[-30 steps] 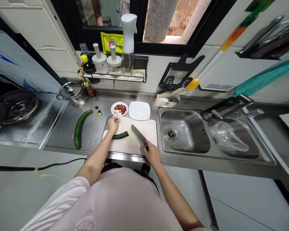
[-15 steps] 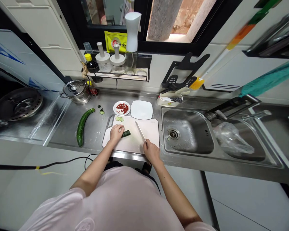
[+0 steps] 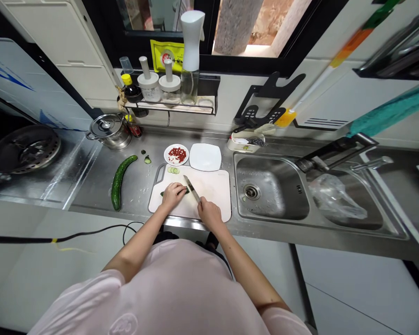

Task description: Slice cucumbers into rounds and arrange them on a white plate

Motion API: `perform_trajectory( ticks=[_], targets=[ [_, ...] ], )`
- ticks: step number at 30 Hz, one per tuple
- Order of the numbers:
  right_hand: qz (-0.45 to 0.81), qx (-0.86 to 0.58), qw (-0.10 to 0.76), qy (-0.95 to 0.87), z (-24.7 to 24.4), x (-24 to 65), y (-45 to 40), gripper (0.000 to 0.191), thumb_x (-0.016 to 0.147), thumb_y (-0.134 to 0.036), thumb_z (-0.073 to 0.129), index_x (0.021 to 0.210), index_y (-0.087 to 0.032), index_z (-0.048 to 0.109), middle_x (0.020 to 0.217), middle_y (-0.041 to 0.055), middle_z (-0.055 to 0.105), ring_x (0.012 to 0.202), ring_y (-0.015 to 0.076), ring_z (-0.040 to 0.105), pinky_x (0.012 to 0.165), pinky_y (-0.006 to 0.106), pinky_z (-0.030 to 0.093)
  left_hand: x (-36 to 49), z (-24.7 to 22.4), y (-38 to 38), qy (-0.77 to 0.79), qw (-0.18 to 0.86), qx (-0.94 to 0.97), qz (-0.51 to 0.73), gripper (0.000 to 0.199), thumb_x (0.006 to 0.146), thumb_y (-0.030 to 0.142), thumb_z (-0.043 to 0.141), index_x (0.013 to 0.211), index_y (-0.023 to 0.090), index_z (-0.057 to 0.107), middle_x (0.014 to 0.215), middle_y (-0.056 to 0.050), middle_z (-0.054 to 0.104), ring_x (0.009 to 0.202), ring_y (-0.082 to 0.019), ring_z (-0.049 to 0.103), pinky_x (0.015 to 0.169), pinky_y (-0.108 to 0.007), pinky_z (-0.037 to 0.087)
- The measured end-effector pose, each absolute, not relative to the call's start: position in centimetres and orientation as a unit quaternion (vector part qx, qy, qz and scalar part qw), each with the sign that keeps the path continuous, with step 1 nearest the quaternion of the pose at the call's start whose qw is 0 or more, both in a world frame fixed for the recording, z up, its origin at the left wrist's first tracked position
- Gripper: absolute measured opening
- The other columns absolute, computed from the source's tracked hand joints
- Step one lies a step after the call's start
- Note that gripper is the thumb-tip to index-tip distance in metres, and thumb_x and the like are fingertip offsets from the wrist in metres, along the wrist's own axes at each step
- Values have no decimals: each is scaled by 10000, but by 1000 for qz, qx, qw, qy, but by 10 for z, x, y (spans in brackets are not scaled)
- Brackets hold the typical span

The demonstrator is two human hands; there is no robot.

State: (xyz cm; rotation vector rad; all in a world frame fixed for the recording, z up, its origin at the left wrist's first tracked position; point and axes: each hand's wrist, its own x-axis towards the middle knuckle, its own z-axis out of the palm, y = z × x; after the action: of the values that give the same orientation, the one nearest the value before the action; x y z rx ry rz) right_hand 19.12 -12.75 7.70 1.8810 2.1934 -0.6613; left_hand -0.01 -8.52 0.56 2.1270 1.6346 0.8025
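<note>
My left hand (image 3: 173, 195) is closed over a cut length of cucumber (image 3: 187, 190), pressing it on the white cutting board (image 3: 214, 193). Most of that piece is covered by my fingers, with dark green skin showing at both ends. My right hand (image 3: 209, 212) grips the handle of a kitchen knife (image 3: 192, 188). Its blade points up and left, close beside the right end of the cucumber; whether they touch I cannot tell. A few pale cucumber slices (image 3: 173, 170) lie at the board's upper left. A whole cucumber (image 3: 120, 183) rests on the counter to the left.
Behind the board stand a small plate of chopped red pieces (image 3: 177, 155) and a white square plate (image 3: 205, 157). Cucumber scraps (image 3: 147, 159) lie on the counter. A lidded pot (image 3: 109, 131) is at the back left, and a steel sink (image 3: 272, 186) is on the right.
My left hand has moved slightly right, onto the cucumber piece. My right hand has brought the knife leftward, up to the cucumber's right end.
</note>
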Motion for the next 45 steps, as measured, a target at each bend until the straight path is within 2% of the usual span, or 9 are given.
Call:
perform_trajectory(
  ticks=[10, 33, 45],
  targets=[
    [-222, 623, 95, 744, 80, 187, -126, 222, 959, -236, 310, 1087, -186, 484, 873, 84, 666, 824, 202, 638, 687, 268, 366, 0, 0, -85, 561, 169, 759, 282, 229, 893, 321, 506, 998, 262, 700, 920, -51, 651, 902, -161, 571, 837, -310, 442],
    [-242, 601, 119, 752, 81, 192, -128, 217, 941, -201, 327, 1056, -171, 508, 905, 112, 666, 838, 221, 637, 660, 279, 367, 0, -5, -87, 556, 168, 758, 295, 232, 904, 329, 485, 963, 250, 696, 939, -51, 661, 920, -167, 569, 846, -307, 436],
    [-267, 592, 153, 745, 86, 201, -134, 234, 934, -196, 342, 1090, -159, 512, 931, 123, 663, 857, 219, 631, 677, 275, 372, 0, -10, -85, 539, 128, 769, 318, 201, 901, 295, 503, 918, 233, 693, 917, -43, 666, 876, -161, 572, 799, -316, 457]
  ],
)
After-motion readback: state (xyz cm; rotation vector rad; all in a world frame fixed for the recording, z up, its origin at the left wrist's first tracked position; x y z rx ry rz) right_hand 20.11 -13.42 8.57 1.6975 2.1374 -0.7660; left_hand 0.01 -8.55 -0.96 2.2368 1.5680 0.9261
